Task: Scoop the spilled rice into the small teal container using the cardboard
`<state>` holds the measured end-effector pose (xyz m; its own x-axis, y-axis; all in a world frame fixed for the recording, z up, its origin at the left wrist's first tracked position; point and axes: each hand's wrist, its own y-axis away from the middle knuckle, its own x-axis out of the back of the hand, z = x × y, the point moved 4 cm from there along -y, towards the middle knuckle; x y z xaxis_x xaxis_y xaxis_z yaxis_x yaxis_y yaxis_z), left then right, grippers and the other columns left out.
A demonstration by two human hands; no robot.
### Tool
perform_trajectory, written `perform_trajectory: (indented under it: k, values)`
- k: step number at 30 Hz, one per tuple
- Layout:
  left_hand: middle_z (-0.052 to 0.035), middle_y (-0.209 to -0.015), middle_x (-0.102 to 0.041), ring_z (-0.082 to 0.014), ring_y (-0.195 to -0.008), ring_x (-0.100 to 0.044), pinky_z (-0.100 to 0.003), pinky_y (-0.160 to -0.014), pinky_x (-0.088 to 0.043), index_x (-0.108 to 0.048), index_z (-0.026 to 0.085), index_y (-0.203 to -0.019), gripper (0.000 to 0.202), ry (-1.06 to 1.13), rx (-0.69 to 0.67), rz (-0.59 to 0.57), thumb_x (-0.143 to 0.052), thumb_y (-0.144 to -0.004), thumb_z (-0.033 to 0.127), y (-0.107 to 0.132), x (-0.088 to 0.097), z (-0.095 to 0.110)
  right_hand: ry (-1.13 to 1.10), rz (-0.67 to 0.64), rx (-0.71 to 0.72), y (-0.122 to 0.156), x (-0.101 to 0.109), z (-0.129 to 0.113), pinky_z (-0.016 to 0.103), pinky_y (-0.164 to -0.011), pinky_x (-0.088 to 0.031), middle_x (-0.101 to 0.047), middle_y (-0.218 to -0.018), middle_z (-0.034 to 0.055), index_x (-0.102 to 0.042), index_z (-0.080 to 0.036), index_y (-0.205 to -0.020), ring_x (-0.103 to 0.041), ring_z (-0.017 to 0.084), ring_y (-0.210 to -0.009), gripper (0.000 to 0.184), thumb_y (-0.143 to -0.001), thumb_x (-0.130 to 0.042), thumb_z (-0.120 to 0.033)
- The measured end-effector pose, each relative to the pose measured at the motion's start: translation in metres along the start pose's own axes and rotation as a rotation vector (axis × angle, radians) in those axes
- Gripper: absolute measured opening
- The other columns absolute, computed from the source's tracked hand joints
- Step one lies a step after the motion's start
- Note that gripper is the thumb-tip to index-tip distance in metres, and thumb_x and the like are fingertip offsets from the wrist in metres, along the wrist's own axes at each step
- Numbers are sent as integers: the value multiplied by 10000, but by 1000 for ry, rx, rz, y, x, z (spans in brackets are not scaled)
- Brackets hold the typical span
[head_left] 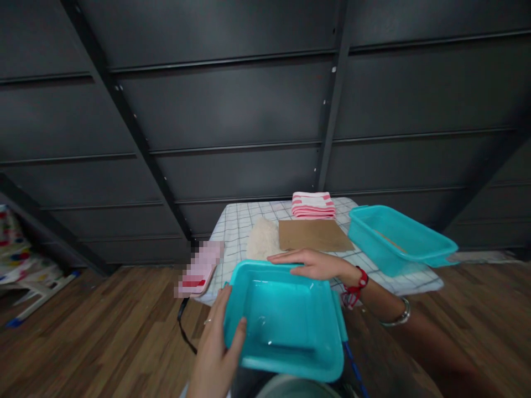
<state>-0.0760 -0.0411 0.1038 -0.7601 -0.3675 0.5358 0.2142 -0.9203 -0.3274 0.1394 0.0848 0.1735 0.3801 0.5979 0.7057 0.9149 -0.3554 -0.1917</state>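
A rectangular turquoise plastic basin (282,315) is tilted towards me in front of the table, its inside in view. At its left rim is my left hand (219,342), closed on the wall with the thumb inside and the fingers outside. My right hand (317,264) grips the far rim from the right, thumb on the inner side and fingers lying along the edge. Small shiny spots show on the basin's bottom; I cannot tell whether they are water. Just beyond the basin are a fluffy cream cloth (263,239) and a flat brown board (313,235).
On the checked tablecloth (236,224) stand a second turquoise basin (377,249) with a thin stick-like thing inside, and a folded pink-and-white towel (312,205). A pink phone-like object (203,269) with a black cable (182,326) lies at the left edge. Dark wall panels (232,110) rise behind.
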Motion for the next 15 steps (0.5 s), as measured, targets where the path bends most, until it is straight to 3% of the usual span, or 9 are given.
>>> perform_trajectory:
  k: [5, 11, 15]
  values:
    - [-64, -1417, -468, -234, -1326, -388, -404, -1095, -337, -497, 227, -1323, 483, -22, -87, -137, -442, -844, 250, 0, 8, -7, -77, -8, 11, -1, -2, 1, 362, -1072, -311, -465, -1397, 105, -463, -174, -1359, -419, 194, -1287, 499, -927, -445, -425]
    - [10, -1393, -495, -224, -1318, -402, -395, -1089, -348, -529, 299, -1292, 499, -38, -25, -182, -465, -802, 228, 9, 26, 1, -172, -85, -14, -5, -10, 5, 327, -1051, -338, -467, -1396, 92, -468, -183, -1354, -438, 186, -1272, 473, -899, -511, -306]
    - [-34, -1376, -513, -243, -1287, -444, -421, -1061, -378, -536, 271, -1287, 534, -106, 5, -254, -439, -771, 173, 10, 17, -12, -115, -107, -56, -9, -25, 16, 323, -1047, -351, -483, -1381, 78, -478, -186, -1346, -456, 180, -1257, 475, -872, -508, -189]
